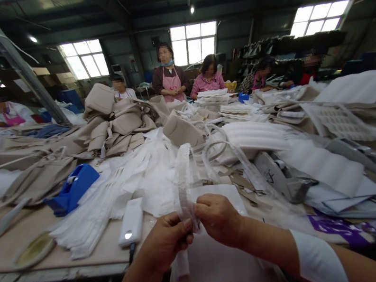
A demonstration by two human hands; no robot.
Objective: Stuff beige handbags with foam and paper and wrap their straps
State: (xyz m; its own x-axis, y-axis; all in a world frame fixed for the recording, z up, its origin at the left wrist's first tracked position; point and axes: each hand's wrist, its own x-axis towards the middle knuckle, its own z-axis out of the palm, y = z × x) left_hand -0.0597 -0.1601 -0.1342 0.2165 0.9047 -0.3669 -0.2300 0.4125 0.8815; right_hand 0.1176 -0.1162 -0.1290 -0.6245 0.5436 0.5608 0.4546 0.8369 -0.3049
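Observation:
Near the table's front edge, my left hand (170, 238) and my right hand (220, 217) are close together, both closed on a strap (182, 187) wrapped in translucent white film. The strap rises in a loop above my fingers. Below my hands is a bag (227, 267) with a white sheet over it, close to my body and partly hidden by my forearms. A white wrapped loop (238, 149) lies beyond my right hand. Left of my left hand lies a white handheld device (131, 221) with a dark cable.
A blue tape dispenser (71, 189) and a tape roll (33, 251) lie left; a grey tape dispenser (282, 175) stands right. White wrapping strips (92, 217) fan out beside me. Beige bags (115, 119) pile farther back. Several people work across the table, one person (169, 74) standing.

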